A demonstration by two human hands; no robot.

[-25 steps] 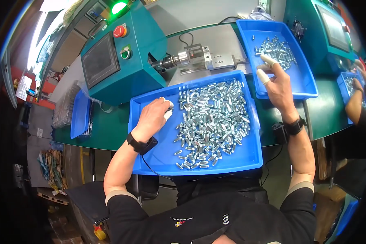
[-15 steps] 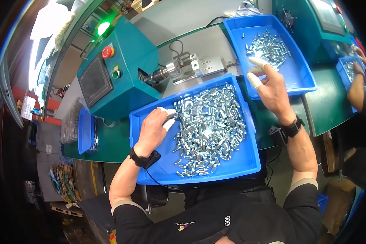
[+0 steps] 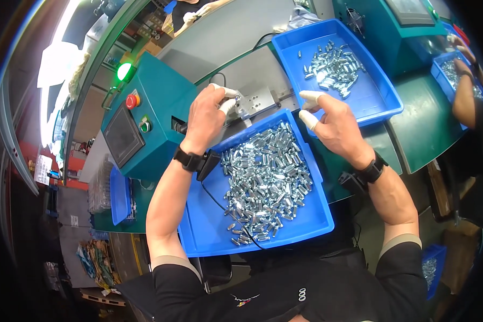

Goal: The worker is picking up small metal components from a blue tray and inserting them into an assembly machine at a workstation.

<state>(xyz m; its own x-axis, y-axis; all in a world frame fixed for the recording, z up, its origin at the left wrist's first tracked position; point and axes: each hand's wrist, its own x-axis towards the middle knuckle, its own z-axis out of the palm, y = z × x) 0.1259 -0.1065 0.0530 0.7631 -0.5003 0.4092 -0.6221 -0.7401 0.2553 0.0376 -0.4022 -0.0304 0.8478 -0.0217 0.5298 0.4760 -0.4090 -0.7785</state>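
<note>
White finger cots cover the thumb and index tips of both hands. My left hand (image 3: 206, 118) reaches over the metal fixture (image 3: 257, 102) of the teal machine, its thumb and index nearly together. Something small and shiny shows at those tips, too small to tell from the fixture behind. My right hand (image 3: 335, 126) hovers by the near left edge of the far blue tray (image 3: 378, 102), thumb and index apart with nothing between them. Below my hands lies the near blue tray (image 3: 306, 228), heaped with small shiny metal fittings (image 3: 265, 182). More fittings (image 3: 335, 67) lie in the far tray.
The teal machine (image 3: 163, 91) at left carries a screen (image 3: 123, 137), a red knob (image 3: 132, 101) and a lit green lamp (image 3: 124, 71). A second teal machine (image 3: 392, 43) stands at far right. At the right edge another person's arm (image 3: 465, 99) reaches over a blue tray.
My left hand has gone from the fittings in the near tray up to the machine's fixture. My right hand has drawn slightly left, and the whole view has shifted.
</note>
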